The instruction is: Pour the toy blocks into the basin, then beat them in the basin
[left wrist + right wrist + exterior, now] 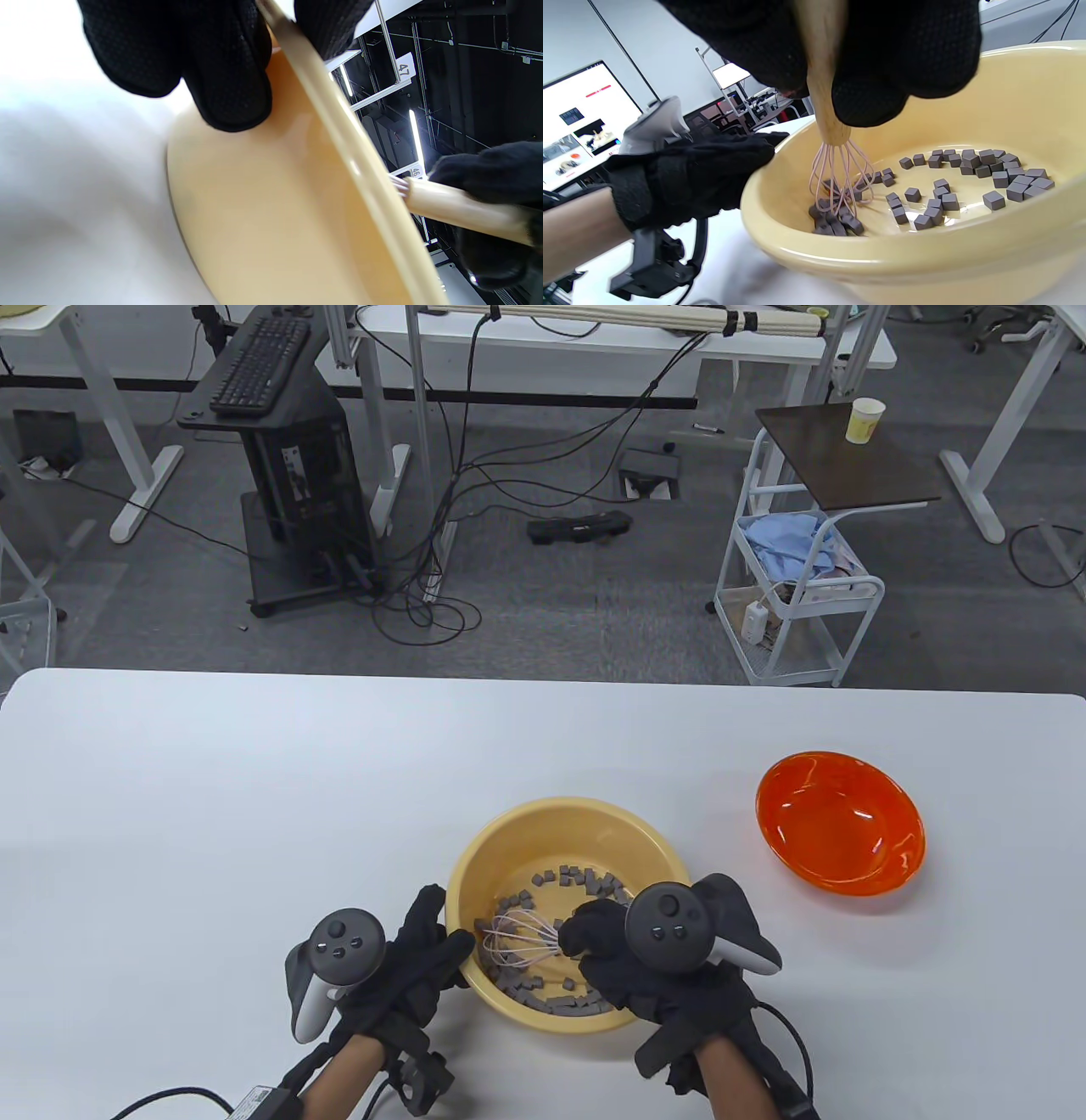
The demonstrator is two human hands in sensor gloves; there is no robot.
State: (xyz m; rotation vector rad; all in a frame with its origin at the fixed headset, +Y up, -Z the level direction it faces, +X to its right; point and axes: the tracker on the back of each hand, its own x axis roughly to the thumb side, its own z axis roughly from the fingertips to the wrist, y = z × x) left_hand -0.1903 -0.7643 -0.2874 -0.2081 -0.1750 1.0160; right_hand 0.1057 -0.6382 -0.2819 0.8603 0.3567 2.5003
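We note the yellow basin [568, 823] on the white desk [212, 814], near edge, grey toy blocks [984, 169] scattered in a ring inside. Right hand [632, 963] has its fingers [882, 76] curled tight round the wooden handle of the whisk [835, 178], pink wires down among the blocks. Left hand [407, 963] grips the basin's left rim, thumb over the lip. The empty orange bowl [840, 831] sits well apart, right. We judge the blocks light, hard and prone to skitter; the thin plastic basin likely slides, so hold the rim.
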